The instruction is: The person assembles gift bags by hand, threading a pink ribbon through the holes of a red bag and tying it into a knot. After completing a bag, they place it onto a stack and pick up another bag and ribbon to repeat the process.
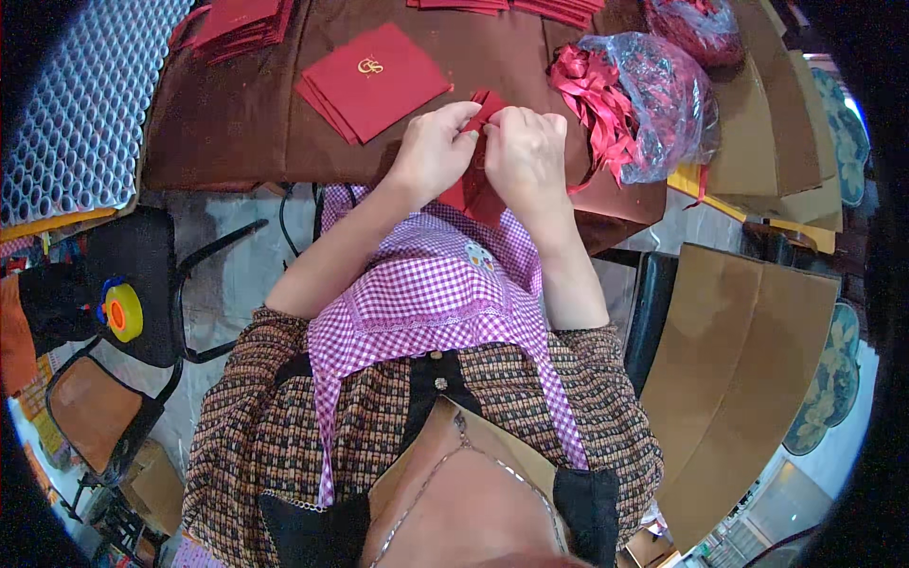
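Note:
At the near edge of the brown-covered table point(237, 123), both hands hold a red folded card point(485, 201). My left hand point(431, 156) pinches its left side with thumb and fingers. My right hand point(525, 161) is closed over its upper right part, knuckles up, so what lies under those fingers is hidden. Just left of the hands lies a small, slightly fanned stack of red cards point(379, 80) with a gold emblem on top. To the right, a bunch of red ribbons point(606, 109) spills out of a clear plastic bag point(668, 104).
More red card stacks lie at the far left point(237, 28) and far edge point(559, 8). Another bag of ribbons point(696, 28) sits at the back right. A tray of round tubes point(85, 104) stands left, with black chairs point(133, 275) below it and cardboard point(739, 369) at right.

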A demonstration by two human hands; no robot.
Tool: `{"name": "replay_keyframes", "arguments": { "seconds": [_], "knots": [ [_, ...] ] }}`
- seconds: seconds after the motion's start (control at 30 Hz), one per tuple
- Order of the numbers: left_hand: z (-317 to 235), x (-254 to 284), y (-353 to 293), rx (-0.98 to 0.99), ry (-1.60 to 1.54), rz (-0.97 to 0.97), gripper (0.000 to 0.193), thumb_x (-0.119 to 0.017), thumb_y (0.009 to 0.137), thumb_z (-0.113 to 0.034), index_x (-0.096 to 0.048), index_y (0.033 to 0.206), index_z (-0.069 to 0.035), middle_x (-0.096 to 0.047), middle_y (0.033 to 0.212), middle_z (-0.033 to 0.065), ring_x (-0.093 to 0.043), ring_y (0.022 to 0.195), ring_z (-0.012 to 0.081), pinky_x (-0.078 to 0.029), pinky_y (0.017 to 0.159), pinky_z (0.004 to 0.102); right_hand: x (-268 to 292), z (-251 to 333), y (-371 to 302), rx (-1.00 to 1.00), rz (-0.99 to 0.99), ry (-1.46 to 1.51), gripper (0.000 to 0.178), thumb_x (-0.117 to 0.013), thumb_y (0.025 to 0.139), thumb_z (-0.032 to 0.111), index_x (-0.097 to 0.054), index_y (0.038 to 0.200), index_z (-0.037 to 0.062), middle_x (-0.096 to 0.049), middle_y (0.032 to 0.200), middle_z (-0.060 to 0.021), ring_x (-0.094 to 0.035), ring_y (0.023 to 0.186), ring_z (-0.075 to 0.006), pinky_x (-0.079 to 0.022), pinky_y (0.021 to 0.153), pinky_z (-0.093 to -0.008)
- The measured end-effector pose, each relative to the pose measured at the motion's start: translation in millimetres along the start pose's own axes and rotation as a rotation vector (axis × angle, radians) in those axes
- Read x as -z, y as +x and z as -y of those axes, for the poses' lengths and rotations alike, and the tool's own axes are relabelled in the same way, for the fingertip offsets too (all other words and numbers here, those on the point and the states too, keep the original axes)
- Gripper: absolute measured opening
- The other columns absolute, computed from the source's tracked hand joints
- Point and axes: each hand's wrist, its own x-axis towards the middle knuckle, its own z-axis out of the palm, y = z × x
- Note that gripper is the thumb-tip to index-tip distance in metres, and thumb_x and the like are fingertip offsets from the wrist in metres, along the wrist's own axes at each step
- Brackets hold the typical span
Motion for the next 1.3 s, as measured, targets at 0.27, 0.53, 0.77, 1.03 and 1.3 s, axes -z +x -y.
{"name": "replay_keyframes", "arguments": {
  "seconds": [0.27,0.53,0.77,1.03,1.3],
  "knots": [
    [-10.5,6.9,-0.8,0.010,-0.156,0.074,0.030,-0.051,0.084,-0.007,-0.059,0.111,0.003,-0.062,0.102,0.0242,-0.062,0.096,0.0335,-0.049,0.084,0.0368,3.3,-12.0,3.7,-0.031,0.008,0.254,0.012,-0.063,0.078,0.008,-0.061,0.084,-0.0019,-0.065,0.077,-0.0191,-0.064,0.072,-0.0322,-0.049,0.066,-0.0401],
    [6.6,6.7,3.1,-0.078,-0.161,0.138,0.028,-0.050,0.085,-0.006,-0.061,0.109,0.002,-0.064,0.101,0.0222,-0.065,0.095,0.0307,-0.050,0.083,0.0360,11.0,-33.5,14.0,0.010,0.009,0.330,0.023,-0.060,0.078,0.000,-0.064,0.100,0.0032,-0.065,0.091,-0.0131,-0.063,0.085,-0.0270,-0.049,0.076,-0.0343],
    [-1.3,9.5,0.8,-0.200,0.046,0.111,0.022,-0.059,0.084,-0.006,-0.063,0.104,0.001,-0.067,0.098,0.0163,-0.066,0.089,0.0216,-0.051,0.078,0.0313,-5.0,-44.5,9.6,-0.126,0.076,0.648,0.020,-0.062,0.078,-0.001,-0.065,0.098,0.0013,-0.065,0.091,-0.0070,-0.062,0.082,-0.0150,-0.049,0.071,-0.0262],
    [9.0,2.8,-0.8,-0.282,-0.003,0.020,0.016,-0.060,0.083,-0.005,-0.063,0.098,0.001,-0.067,0.088,0.0129,-0.065,0.078,0.0174,-0.051,0.071,0.0289,-4.1,-45.2,10.9,-0.304,0.241,1.030,0.024,-0.059,0.079,-0.004,-0.065,0.101,0.0029,-0.061,0.092,-0.0043,-0.058,0.088,-0.0123,-0.046,0.078,-0.0235],
    [4.6,12.9,-2.6,-0.225,-0.070,0.114,0.012,-0.060,0.080,-0.006,-0.064,0.090,0.001,-0.065,0.082,0.0144,-0.063,0.069,0.0183,-0.049,0.062,0.0297,9.5,-56.0,15.9,0.044,0.457,0.839,0.020,-0.059,0.079,-0.004,-0.062,0.098,0.0018,-0.057,0.092,-0.0052,-0.056,0.090,-0.0143,-0.045,0.077,-0.0257]
  ]
}}
